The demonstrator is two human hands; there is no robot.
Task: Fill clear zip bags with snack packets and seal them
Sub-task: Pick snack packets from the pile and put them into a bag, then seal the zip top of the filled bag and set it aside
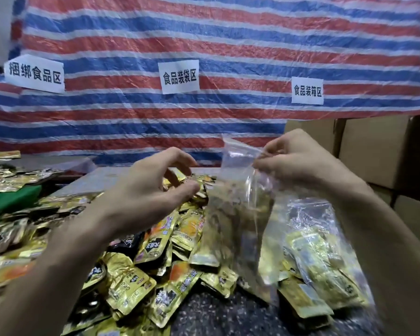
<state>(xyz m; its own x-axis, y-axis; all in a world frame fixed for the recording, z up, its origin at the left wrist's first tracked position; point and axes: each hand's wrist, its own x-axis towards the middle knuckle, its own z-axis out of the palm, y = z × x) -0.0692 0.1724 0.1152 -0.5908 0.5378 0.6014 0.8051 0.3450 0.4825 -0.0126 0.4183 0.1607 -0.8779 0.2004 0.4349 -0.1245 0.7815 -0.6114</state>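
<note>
Right hand (298,161) pinches clear zip bag (238,163); left hand (150,190) loosely curled, seemingly empty, over snack packets (155,275)

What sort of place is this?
Likely a makeshift food-packing station: paper zone signs on a striped tarp, a heap of gold snack packets on the table, a clear zip bag pinched in the right hand.

Flat, fairly dim indoor light, no hard shadows. Glare flecked the gold snack packets (141,282), and a crinkly sheen ran over the striped tarp (204,44). Motion blur smeared the clear zip bag (240,190). Wide-angle bending showed at the edges; lower corners were soft, with compression mush.
</note>
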